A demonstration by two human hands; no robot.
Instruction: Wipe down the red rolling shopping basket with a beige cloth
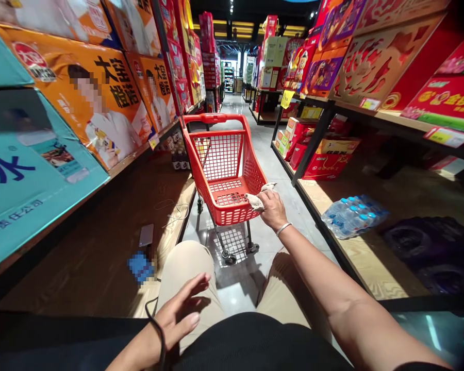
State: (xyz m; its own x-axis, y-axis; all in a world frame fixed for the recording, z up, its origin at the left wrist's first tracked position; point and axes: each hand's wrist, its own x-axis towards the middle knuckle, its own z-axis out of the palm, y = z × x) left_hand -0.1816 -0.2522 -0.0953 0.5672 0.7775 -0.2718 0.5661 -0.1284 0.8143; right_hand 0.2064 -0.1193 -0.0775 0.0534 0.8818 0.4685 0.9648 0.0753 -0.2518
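A red plastic shopping cart with a latticed basket [224,208] stands in a shop aisle, just ahead of the seated person's knees, its handle at the far end. A crumpled beige cloth [254,202] lies against the basket's near right corner. The right hand [274,208] is closed around the cloth, pressing it to the rim; a silver-coloured bracelet [283,228] circles that wrist. Contact is at this one corner, while the left rim, far panel and handle are away from the cloth. How much is finished cannot be judged, as nothing visible separates treated plastic from untreated. The left hand [174,312] hovers over the left thigh, fingers parted and loosely bent, with nothing visible in its grasp (a dark cord [161,335] loops around the wrist).

Within the basket, the slotted red floor shows. On the right, a clear plastic-wrapped pack of blue-capped bottles [355,215] sits on the lower wooden shelf, near a red gift bag [328,159]. On the left, large orange printed cartons [116,82] stand beside turquoise cardboard cartons [42,190], their contents hidden.
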